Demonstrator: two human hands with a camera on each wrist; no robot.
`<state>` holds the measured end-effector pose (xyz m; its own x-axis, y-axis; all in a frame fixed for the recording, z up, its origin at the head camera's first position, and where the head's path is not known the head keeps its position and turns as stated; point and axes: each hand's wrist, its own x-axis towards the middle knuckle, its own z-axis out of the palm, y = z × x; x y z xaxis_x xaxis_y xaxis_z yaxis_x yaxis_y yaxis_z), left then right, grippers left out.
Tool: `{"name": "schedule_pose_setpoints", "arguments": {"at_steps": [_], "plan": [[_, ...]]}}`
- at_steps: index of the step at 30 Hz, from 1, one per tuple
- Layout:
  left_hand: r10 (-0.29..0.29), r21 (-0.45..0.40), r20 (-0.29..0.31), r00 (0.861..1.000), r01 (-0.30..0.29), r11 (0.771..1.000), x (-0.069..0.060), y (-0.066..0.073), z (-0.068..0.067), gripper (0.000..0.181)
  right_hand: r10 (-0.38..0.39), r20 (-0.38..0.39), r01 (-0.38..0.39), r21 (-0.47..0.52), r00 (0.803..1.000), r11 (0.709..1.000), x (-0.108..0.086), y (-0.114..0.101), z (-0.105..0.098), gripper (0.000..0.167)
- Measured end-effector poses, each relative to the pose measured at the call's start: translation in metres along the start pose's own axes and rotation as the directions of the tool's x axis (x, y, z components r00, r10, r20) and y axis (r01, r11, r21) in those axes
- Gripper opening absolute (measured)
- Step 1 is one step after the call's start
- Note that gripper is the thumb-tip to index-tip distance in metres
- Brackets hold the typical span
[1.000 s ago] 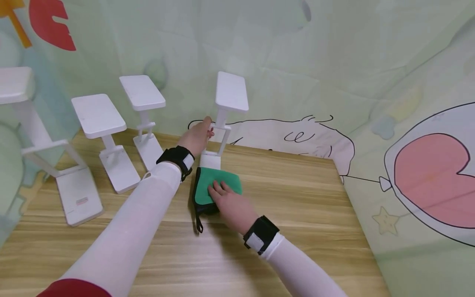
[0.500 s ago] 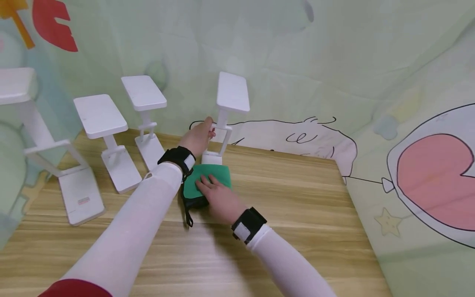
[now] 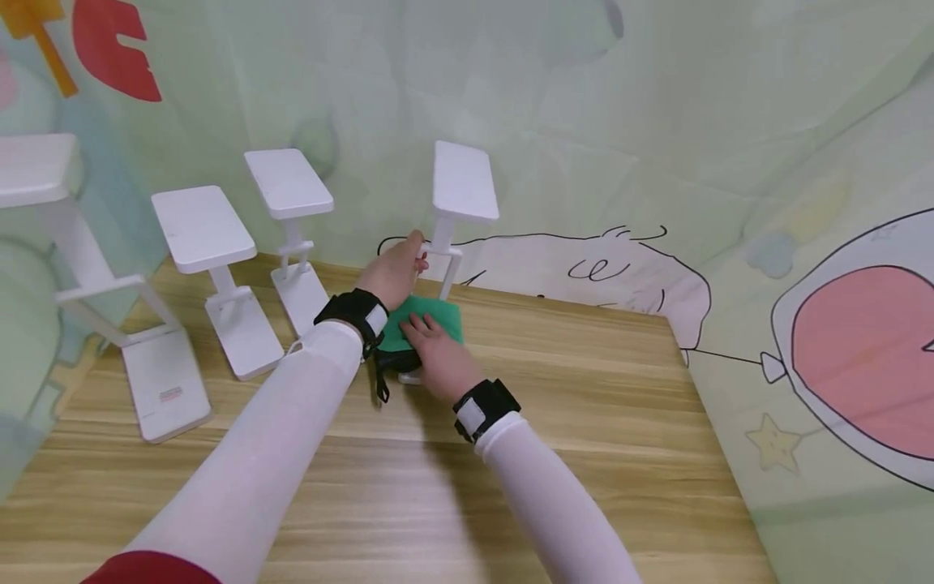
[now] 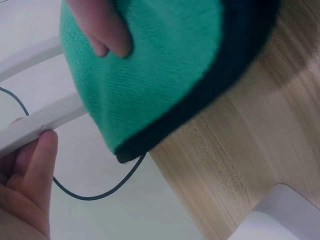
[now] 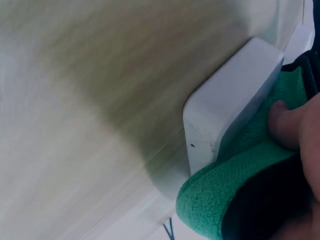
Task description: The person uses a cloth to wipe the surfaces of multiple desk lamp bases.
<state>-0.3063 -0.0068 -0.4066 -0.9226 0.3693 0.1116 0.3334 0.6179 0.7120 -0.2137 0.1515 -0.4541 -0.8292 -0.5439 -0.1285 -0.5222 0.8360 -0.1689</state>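
Observation:
A white folding stand (image 3: 464, 180) with a rectangular top plate and two-bar arm stands at the table's back edge. My left hand (image 3: 396, 269) grips one of its bars (image 4: 45, 122), thumb against the bar in the left wrist view. My right hand (image 3: 443, 355) holds a folded green cloth (image 3: 440, 312) with dark edging and a loop over the stand's base (image 5: 225, 100). Its fingers lie on top of the cloth; the thumb (image 5: 284, 122) presses into a fold in the right wrist view. The cloth hides most of the base.
To the left are three more white stands: a near one (image 3: 166, 389), a middle one (image 3: 244, 337) and a back one (image 3: 301, 296). The wood-grain table (image 3: 584, 422) meets a printed cloth backdrop (image 3: 584, 105) behind and at the right.
My right hand has moved the green cloth left, then back along the stand's base toward the arm, baring its front end. The left hand keeps its hold on the bar.

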Motion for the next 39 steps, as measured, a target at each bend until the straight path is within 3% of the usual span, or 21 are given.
{"name": "schedule_pose_setpoints", "arguments": {"at_steps": [10,17,22,25,31,39], "plan": [[-0.020,-0.005,-0.012,1.000,0.020,1.000,0.001,-0.001,-0.005,0.015,-0.005,0.019,0.005,0.011,1.000,1.000,-0.020,0.005,-0.011,0.071],[-0.048,-0.050,-0.008,0.999,0.047,0.998,0.001,-0.003,-0.008,0.018,-0.075,0.043,0.078,-0.091,0.996,0.993,-0.046,0.003,-0.014,0.070],[-0.052,-0.038,-0.008,0.999,0.052,0.998,-0.001,-0.003,-0.010,0.020,-0.136,0.079,0.149,-0.181,0.987,0.972,-0.063,-0.008,-0.015,0.066],[-0.043,-0.022,-0.013,0.999,0.042,0.999,-0.002,-0.003,-0.011,0.017,-0.157,0.100,0.173,-0.182,0.983,0.968,-0.067,-0.015,-0.016,0.064],[-0.041,0.003,-0.014,0.999,0.041,0.999,-0.004,-0.004,-0.010,0.017,-0.184,0.119,0.198,-0.122,0.976,0.973,-0.062,-0.023,-0.012,0.066],[-0.029,0.015,-0.012,0.999,0.030,0.999,-0.006,-0.001,-0.010,0.016,-0.210,0.078,0.213,-0.027,0.975,0.977,-0.035,-0.021,-0.004,0.070]]}}
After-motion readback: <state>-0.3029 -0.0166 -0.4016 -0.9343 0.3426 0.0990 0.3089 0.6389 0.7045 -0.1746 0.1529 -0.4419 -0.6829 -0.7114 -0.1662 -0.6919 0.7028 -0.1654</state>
